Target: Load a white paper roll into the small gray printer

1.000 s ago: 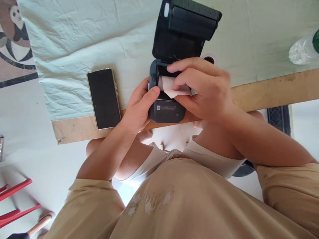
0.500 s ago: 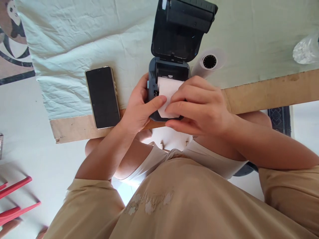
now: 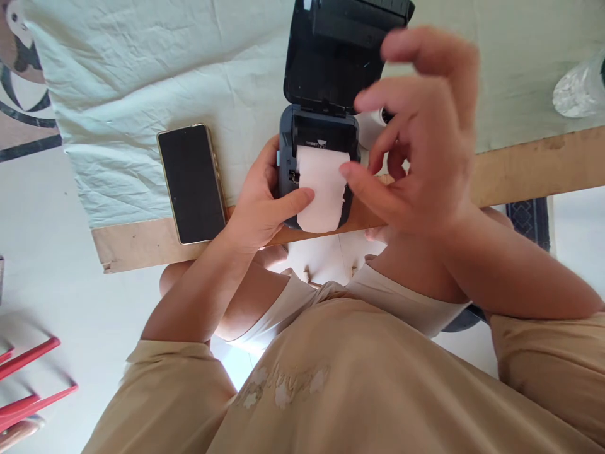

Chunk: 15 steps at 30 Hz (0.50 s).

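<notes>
A small dark label printer lies at the table's near edge with its black lid swung up and back. White paper comes out of its bay and hangs over the front, its lower end rough. My left hand grips the printer's left side, the thumb pressing on the paper. My right hand is raised to the right of the printer, fingers apart and curved, with nothing in them. Its thumb tip is by the paper's right edge; whether they touch I cannot tell. Partly behind this hand is a white roll.
A phone with a dark screen lies left of the printer on the pale green cloth. A clear plastic container stands at the far right. The table's bare wooden edge runs along my side. Red chair legs show at lower left.
My right hand has let go of the paper, lifted up and right, and spread its fingers. The paper's front end now shows, lying flatter. My left hand still holds the printer.
</notes>
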{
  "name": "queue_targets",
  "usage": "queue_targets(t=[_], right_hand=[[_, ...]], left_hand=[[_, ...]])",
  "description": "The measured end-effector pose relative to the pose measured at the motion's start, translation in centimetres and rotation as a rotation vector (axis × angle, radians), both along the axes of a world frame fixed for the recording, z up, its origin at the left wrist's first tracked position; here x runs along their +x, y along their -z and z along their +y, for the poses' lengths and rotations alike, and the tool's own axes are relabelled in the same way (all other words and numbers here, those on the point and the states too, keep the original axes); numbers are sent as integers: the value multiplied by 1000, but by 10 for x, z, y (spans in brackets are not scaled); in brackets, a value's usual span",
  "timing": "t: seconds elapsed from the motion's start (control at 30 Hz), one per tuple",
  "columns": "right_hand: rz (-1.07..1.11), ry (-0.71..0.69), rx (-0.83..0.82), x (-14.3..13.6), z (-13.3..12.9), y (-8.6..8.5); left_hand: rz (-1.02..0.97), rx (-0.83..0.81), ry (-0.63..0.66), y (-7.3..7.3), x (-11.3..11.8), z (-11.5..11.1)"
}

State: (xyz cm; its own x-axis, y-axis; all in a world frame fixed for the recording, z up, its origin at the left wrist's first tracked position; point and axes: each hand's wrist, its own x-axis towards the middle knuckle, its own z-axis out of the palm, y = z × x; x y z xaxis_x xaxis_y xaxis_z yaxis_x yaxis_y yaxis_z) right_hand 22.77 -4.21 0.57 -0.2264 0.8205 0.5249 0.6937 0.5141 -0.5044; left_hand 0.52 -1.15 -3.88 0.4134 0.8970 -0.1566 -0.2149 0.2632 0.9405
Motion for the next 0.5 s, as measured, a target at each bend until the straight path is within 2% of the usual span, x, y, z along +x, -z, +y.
queue_targets(t=[0.07,0.2,0.37,0.5], right_hand=[[60,77,-33,3,2,-2],[121,134,-33,6,7,-3],[108,2,26,3,5,-5],[-37,-55,-152,5,4,-5]], left_hand=[[-10,29,42,5,-3,4],[-56,74,80,14,-8,8],[-66,102,99,22,-10,9],[-95,74,87,20,-9,7]])
